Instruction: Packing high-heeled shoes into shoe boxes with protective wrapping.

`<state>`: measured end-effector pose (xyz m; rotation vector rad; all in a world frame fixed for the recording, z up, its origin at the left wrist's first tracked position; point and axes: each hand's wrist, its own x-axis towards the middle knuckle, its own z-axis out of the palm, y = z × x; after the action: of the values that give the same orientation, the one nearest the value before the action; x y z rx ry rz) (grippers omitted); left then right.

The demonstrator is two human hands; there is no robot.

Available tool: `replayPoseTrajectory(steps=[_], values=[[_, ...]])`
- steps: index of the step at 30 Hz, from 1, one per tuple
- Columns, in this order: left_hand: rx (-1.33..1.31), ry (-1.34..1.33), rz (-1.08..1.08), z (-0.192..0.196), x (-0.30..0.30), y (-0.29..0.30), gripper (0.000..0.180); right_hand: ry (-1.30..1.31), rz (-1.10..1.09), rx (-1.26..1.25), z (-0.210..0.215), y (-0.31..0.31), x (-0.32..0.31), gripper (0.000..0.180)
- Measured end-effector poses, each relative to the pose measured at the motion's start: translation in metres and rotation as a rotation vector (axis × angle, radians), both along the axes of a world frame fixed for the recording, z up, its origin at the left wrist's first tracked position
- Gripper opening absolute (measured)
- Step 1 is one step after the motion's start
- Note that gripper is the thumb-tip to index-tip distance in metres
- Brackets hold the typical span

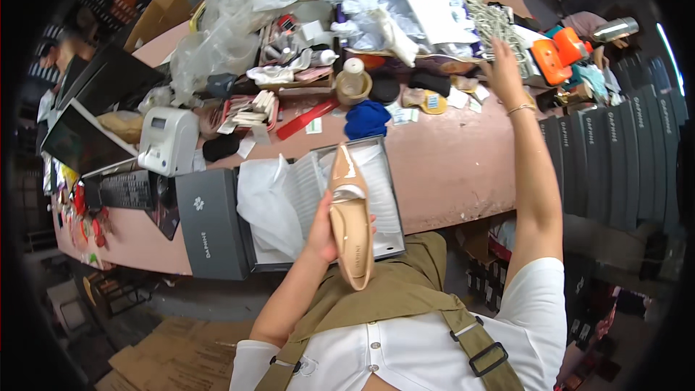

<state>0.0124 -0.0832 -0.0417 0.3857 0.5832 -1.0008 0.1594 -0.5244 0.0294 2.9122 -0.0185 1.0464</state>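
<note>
A glossy beige pointed shoe is in my left hand, which grips it by the sides, toe pointing away from me. White stuffing shows inside its toe. Beneath it lies a dark grey shoebox holding white tissue paper and ribbed white wrapping. To its left is the grey lid. My right arm stretches to the far right, where my right hand has its fingers apart, beside a heap of pale, twisted, cord-like pieces. I see nothing held in it.
A white label printer, keyboard and monitor stand at left. Along the back are a blue cloth, a red tool-like object, jars and plastic bags. An orange tape dispenser and stacked grey shoeboxes are at right.
</note>
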Motion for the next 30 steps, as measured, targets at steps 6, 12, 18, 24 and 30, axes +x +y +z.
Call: replayPoseTrajectory(steps=[6,12,18,24,30], values=[[-0.084,-0.041,0.12,-0.004,-0.004,0.001,0.069,0.699,0.599,0.633,0.011,0.218,-0.087,0.027],[0.26,-0.024,0.253,0.013,-0.031,-0.001,0.059,0.529,0.708,0.517,-0.062,0.314,-0.141,0.021],[0.317,-0.055,0.255,0.032,-0.052,0.002,0.063,0.541,0.66,0.425,-0.059,0.338,-0.155,0.018],[0.3,-0.089,0.287,0.044,-0.06,0.007,0.055,0.501,0.692,0.512,-0.043,0.334,-0.168,0.015],[0.274,-0.12,0.28,0.037,-0.052,0.014,0.054,0.514,0.586,0.796,-0.031,0.323,-0.19,0.036]])
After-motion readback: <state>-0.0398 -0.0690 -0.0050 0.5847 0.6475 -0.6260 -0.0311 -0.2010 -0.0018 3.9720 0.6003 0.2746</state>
